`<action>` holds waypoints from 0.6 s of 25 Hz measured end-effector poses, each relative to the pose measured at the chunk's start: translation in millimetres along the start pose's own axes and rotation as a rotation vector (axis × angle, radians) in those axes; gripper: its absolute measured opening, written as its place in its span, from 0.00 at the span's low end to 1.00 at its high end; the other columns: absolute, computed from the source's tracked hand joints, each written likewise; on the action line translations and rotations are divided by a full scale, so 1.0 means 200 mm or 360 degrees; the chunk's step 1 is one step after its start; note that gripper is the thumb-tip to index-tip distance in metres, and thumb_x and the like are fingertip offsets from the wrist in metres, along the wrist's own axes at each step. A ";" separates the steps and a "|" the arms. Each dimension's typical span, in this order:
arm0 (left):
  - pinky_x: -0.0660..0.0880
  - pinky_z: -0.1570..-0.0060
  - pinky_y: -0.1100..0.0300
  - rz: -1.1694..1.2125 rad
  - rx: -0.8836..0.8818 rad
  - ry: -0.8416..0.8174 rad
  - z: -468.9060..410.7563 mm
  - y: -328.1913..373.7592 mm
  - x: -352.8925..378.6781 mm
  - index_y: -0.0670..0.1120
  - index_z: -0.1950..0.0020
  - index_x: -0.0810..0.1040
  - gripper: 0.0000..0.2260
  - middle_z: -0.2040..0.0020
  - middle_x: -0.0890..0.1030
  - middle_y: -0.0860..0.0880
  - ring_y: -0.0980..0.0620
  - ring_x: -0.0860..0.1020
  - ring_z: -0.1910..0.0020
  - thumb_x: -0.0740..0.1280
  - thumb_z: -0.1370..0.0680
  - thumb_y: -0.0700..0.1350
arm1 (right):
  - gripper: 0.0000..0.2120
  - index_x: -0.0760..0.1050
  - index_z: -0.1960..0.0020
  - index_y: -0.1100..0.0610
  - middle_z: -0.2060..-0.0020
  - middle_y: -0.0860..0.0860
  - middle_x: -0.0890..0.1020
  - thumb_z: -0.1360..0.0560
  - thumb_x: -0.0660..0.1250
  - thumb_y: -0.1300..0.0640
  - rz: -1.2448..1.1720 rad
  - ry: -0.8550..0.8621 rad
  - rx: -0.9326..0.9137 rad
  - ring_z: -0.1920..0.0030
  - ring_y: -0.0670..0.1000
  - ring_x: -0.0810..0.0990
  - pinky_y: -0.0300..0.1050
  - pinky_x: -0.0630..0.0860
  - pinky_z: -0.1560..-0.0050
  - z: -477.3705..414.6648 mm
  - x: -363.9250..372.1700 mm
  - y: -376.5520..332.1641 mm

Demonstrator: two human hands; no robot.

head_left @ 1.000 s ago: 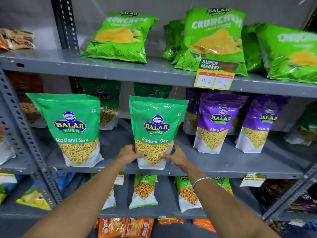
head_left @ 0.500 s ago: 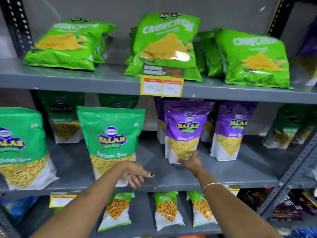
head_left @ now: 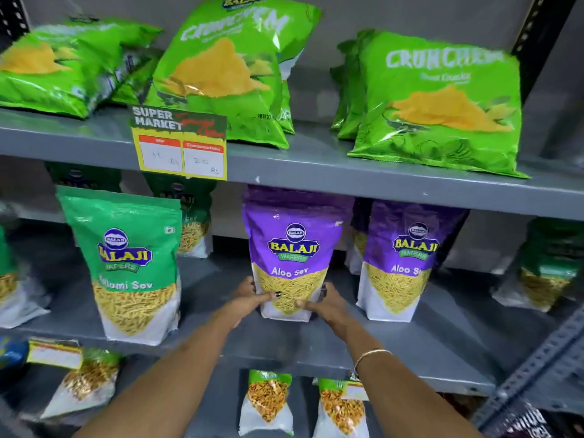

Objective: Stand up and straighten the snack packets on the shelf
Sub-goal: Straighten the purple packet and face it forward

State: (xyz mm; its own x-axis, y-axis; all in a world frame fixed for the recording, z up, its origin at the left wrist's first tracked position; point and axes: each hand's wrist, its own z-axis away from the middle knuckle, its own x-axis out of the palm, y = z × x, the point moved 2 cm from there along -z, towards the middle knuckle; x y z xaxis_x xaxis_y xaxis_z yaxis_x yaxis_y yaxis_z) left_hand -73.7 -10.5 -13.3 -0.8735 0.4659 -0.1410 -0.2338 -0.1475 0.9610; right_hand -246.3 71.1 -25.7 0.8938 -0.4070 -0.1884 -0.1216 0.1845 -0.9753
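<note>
Purple glossy plastic "Aloo Sev" snack pouch (head_left: 292, 248) stands upright near the front of the grey metal middle shelf (head_left: 410, 336), its flat white base touching the shelf. Its top half is purple with a yellow and blue Balaji logo; below, a clear window shows fine yellow strands, framed by white corners. The left hand (head_left: 249, 300) grips its lower left edge, thumb across the front, and the right hand (head_left: 325, 306), a thin gold bangle (head_left: 371, 355) on its wrist, clasps the lower right edge. A second purple pouch of the same kind (head_left: 407, 260) stands just beside it to the right. A green "Ratlami Sev" pouch (head_left: 129, 263) stands upright, well apart on the left.
</note>
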 end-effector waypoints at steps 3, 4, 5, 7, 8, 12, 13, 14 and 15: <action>0.74 0.38 0.50 -0.0069 0.0024 -0.0009 0.07 -0.03 -0.01 0.36 0.37 0.71 0.37 0.39 0.80 0.39 0.43 0.79 0.41 0.79 0.42 0.45 | 0.25 0.69 0.42 0.64 0.49 0.56 0.79 0.36 0.75 0.67 0.0073 0.0010 0.0013 0.49 0.51 0.76 0.28 0.75 0.61 0.10 0.00 0.03; 0.74 0.38 0.51 -0.0104 0.0031 -0.0029 0.11 -0.04 -0.02 0.36 0.37 0.72 0.33 0.39 0.80 0.39 0.43 0.79 0.41 0.78 0.39 0.43 | 0.27 0.69 0.41 0.65 0.47 0.57 0.78 0.36 0.76 0.65 0.0094 0.0022 0.0010 0.48 0.51 0.75 0.33 0.75 0.56 0.14 0.01 0.04; 0.74 0.39 0.52 -0.0128 0.0043 -0.0049 0.14 -0.05 -0.03 0.37 0.38 0.73 0.30 0.39 0.80 0.39 0.43 0.79 0.41 0.78 0.38 0.43 | 0.27 0.69 0.41 0.64 0.47 0.57 0.77 0.36 0.76 0.63 0.0114 0.0033 0.0011 0.47 0.51 0.74 0.38 0.73 0.52 0.18 0.01 0.06; 0.75 0.39 0.51 -0.0215 0.0039 -0.0034 0.21 -0.06 -0.05 0.41 0.40 0.76 0.34 0.41 0.82 0.42 0.45 0.80 0.43 0.79 0.43 0.49 | 0.26 0.69 0.42 0.62 0.48 0.55 0.76 0.35 0.76 0.61 0.0127 0.0049 0.0040 0.47 0.51 0.74 0.42 0.70 0.48 0.26 0.01 0.06; 0.75 0.39 0.50 -0.0254 0.0048 -0.0033 0.23 -0.06 -0.05 0.43 0.41 0.76 0.35 0.42 0.82 0.44 0.46 0.80 0.44 0.78 0.45 0.52 | 0.26 0.68 0.41 0.62 0.48 0.53 0.76 0.35 0.75 0.61 0.0127 0.0051 0.0039 0.47 0.51 0.73 0.43 0.69 0.48 0.29 0.01 0.07; 0.76 0.41 0.51 -0.0348 0.0049 -0.0021 0.30 -0.07 -0.06 0.44 0.43 0.77 0.26 0.43 0.83 0.44 0.46 0.80 0.44 0.78 0.38 0.48 | 0.25 0.69 0.42 0.61 0.50 0.52 0.76 0.35 0.75 0.60 0.0182 0.0081 0.0029 0.48 0.51 0.74 0.42 0.71 0.48 0.38 0.02 0.07; 0.76 0.41 0.51 -0.0354 0.0052 -0.0024 0.31 -0.08 -0.07 0.45 0.43 0.77 0.26 0.43 0.83 0.45 0.46 0.80 0.44 0.78 0.38 0.49 | 0.23 0.69 0.45 0.59 0.52 0.51 0.76 0.35 0.75 0.60 0.0173 0.0073 0.0028 0.49 0.50 0.74 0.41 0.71 0.51 0.39 0.03 0.07; 0.76 0.41 0.51 -0.0358 0.0059 -0.0026 0.33 -0.07 -0.07 0.45 0.42 0.77 0.26 0.43 0.83 0.45 0.46 0.80 0.44 0.78 0.38 0.49 | 0.21 0.68 0.47 0.57 0.54 0.49 0.77 0.34 0.75 0.60 0.0173 0.0070 0.0027 0.50 0.50 0.74 0.37 0.72 0.54 0.40 0.03 0.07; 0.76 0.43 0.53 -0.0364 0.0054 -0.0018 0.33 -0.08 -0.07 0.45 0.42 0.76 0.26 0.43 0.82 0.46 0.46 0.80 0.44 0.77 0.37 0.49 | 0.20 0.67 0.48 0.57 0.56 0.47 0.76 0.34 0.74 0.61 0.0173 0.0064 0.0028 0.51 0.50 0.74 0.33 0.72 0.59 0.41 0.04 0.06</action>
State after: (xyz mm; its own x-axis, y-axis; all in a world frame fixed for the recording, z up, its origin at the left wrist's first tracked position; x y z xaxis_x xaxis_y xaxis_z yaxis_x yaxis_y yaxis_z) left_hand -30.1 43.3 -10.4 -0.7945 0.4934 -0.3539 -0.4108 -0.0075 0.9117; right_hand -205.9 143.8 -30.4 0.8575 -0.4194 -0.2979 -0.2091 0.2450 -0.9467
